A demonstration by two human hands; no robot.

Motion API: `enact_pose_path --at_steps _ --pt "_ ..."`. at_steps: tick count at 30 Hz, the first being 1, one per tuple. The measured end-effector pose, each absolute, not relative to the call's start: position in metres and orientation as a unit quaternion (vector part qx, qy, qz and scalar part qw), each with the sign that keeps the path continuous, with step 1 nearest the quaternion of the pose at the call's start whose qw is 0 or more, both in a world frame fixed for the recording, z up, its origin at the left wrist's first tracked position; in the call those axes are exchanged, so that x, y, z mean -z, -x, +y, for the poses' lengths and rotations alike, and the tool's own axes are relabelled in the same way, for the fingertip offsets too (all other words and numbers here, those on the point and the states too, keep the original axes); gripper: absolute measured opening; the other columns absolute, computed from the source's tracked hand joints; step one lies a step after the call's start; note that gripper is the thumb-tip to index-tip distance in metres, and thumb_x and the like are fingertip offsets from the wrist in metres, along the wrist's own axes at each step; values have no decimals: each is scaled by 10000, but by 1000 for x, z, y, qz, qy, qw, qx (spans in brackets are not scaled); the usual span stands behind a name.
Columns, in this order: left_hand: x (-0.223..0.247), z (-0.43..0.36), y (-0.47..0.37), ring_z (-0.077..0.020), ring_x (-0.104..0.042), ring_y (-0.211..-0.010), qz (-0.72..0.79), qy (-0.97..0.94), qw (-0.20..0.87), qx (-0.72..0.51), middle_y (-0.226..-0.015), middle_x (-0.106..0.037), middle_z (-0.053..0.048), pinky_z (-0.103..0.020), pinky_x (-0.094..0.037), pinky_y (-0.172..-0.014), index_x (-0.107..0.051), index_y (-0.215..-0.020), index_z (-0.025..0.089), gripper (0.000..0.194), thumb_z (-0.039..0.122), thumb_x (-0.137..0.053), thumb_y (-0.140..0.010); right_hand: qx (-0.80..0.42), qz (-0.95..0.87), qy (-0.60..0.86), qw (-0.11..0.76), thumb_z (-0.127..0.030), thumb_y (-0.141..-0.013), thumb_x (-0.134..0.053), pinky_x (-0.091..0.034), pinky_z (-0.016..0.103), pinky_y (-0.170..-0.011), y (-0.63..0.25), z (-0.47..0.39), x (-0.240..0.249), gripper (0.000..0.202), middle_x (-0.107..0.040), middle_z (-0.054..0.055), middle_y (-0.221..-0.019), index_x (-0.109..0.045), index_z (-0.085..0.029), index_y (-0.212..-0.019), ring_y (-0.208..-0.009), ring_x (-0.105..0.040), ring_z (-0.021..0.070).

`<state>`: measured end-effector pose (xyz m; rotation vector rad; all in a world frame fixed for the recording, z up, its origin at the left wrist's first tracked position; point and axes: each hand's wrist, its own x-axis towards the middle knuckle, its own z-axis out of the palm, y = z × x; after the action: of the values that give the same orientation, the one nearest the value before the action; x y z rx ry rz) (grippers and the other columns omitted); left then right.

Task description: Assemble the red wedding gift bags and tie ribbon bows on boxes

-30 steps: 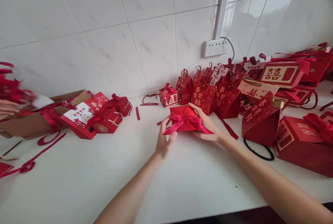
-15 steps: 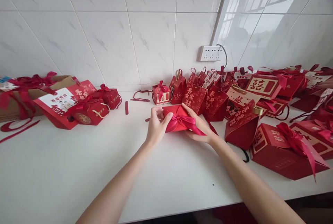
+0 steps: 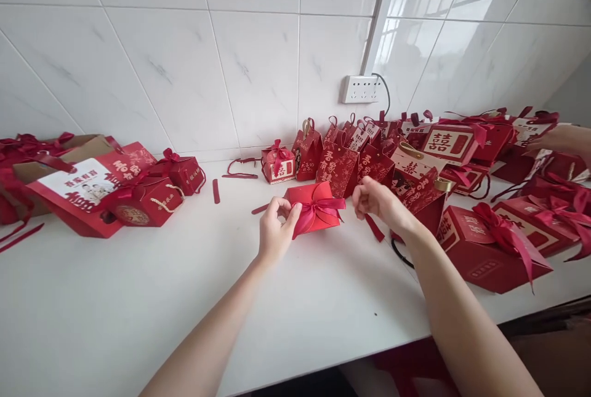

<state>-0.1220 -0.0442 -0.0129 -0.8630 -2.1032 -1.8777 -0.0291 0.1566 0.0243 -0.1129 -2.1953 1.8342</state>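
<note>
A small red gift box [image 3: 309,192] with a dark-red ribbon bow [image 3: 318,209] tied across its curved flaps is held just over the white table. My left hand [image 3: 277,228] grips its left end, thumb on top by the ribbon and fingers bent behind. My right hand [image 3: 381,203] is apart from the box, a little to its right, fingers loosely curled and nothing visible in them. Below those fingers a red ribbon strip [image 3: 375,229] shows, near the upright red boxes [image 3: 337,169].
Many red boxes crowd the right, including a large bow-tied one [image 3: 494,261]. At left stand a red-and-white box [image 3: 87,194] and a rope-handled box [image 3: 148,203]. Ribbon scraps [image 3: 216,191] lie behind. A power strip [image 3: 362,89] is on the wall. Another person's hand [image 3: 566,138] reaches in at right.
My right hand has let go of the box and moved right. My left hand still holds the box. The view has shifted slightly right, and more of the other person's hand shows.
</note>
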Motion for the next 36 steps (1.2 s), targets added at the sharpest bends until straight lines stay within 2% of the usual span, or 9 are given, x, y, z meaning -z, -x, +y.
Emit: enact_pose_path --at_steps 2,5,10,13,17,21,26,33,36 --pt "14 -45 122 -117 -486 -626 -709 296 97 633 -660 -493 23 -236 -419 -623 -432 -682 209 256 397 -563 -797 -584 -805 21 103 -621 -831 -443 -370 276 -541 30 150 -23 534 -471 2 -519 -522 -164 -567 -500 -439 112" --pt "13 -46 121 -119 -483 -620 -711 308 92 625 -645 -479 25 -237 -416 -613 -419 -669 212 265 397 -557 -798 -563 -823 -11 78 -580 -785 -557 -323 266 -552 33 139 -22 455 -479 -7 -578 -516 -170 -592 -550 -406 109" --pt "13 -46 120 -117 -461 -593 -717 299 83 624 -620 -452 27 -235 -406 -585 -388 -643 213 297 416 -521 -815 -610 -786 -38 94 -521 -817 -523 -309 274 -571 38 138 -16 450 -486 0 -546 -531 -180 -524 -554 -387 116" --pt "14 -45 120 -111 -442 -574 -720 291 87 624 -606 -437 34 -229 -401 -580 -383 -633 212 304 415 -516 -817 -655 -750 -36 83 -510 -780 -563 -289 275 -560 41 141 -12 441 -488 3 -523 -565 -173 -496 -536 -369 111" --pt "15 -45 118 -102 -409 -541 -722 292 101 619 -588 -423 42 -222 -385 -554 -382 -637 213 291 399 -495 -830 -721 -688 -26 79 -498 -690 -639 -248 273 -516 46 138 -7 409 -381 -29 -438 -567 -173 -453 -471 -293 94" --pt "16 -43 116 -99 -390 -518 -720 292 111 619 -582 -418 43 -219 -374 -526 -376 -651 215 281 393 -462 -851 -739 -667 -22 90 -485 -665 -629 -207 271 -488 50 134 -1 400 -230 -64 -398 -517 -187 -422 -436 -214 84" --pt "17 -41 115 -105 -416 -547 -715 290 119 625 -601 -433 35 -221 -389 -548 -373 -661 216 267 383 -438 -858 -738 -667 -24 102 -524 -660 -574 -191 274 -477 54 135 5 417 -184 -69 -392 -451 -208 -417 -428 -201 90" --pt "16 -48 120 -106 -389 -549 -723 296 123 612 -575 -377 45 -223 -356 -542 -352 -608 213 298 354 -507 -820 -672 -735 -45 82 -482 -721 -636 -297 267 -550 48 141 -2 417 -469 -10 -503 -517 -165 -477 -521 -380 104" --pt "15 -47 118 -106 -400 -558 -716 312 116 614 -576 -371 46 -223 -359 -553 -344 -604 212 308 351 -509 -823 -622 -767 -29 158 -557 -713 -643 -415 296 -687 43 141 -7 390 -590 36 -809 -566 -178 -762 -754 -539 168"
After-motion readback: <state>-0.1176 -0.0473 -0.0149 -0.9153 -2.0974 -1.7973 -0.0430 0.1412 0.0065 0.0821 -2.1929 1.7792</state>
